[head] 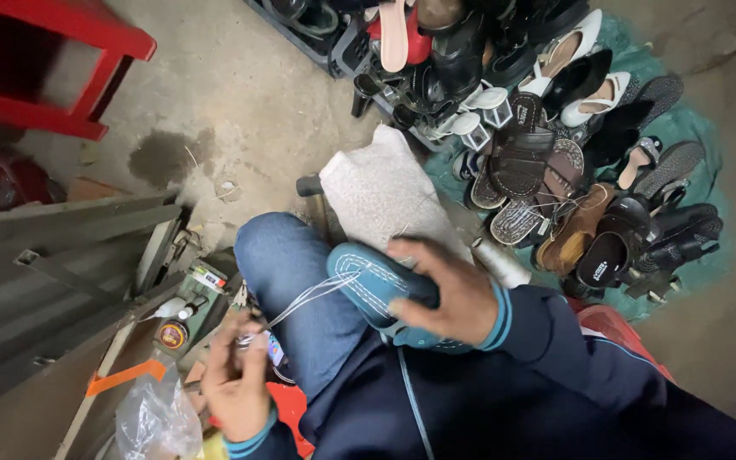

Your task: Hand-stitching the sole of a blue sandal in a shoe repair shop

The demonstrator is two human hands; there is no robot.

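Red plastic stool (61, 64): cut off by top and left edges. Blue stitched shoe sole (376, 294): rear half hidden under right hand (453, 294). Left hand (236, 388): blurred; the tool in its grip too small to tell. Clear plastic bag (155, 422): cut off by bottom edge, contents indistinct.

Bare concrete floor (249, 94) ahead lies open; shoe pile (555, 145) crowds the right.

Stained concrete floor (240, 94) is showing mid-frame; red stool (53, 68) is standing upper left; grey metal panels (53, 273) are leaning at left.
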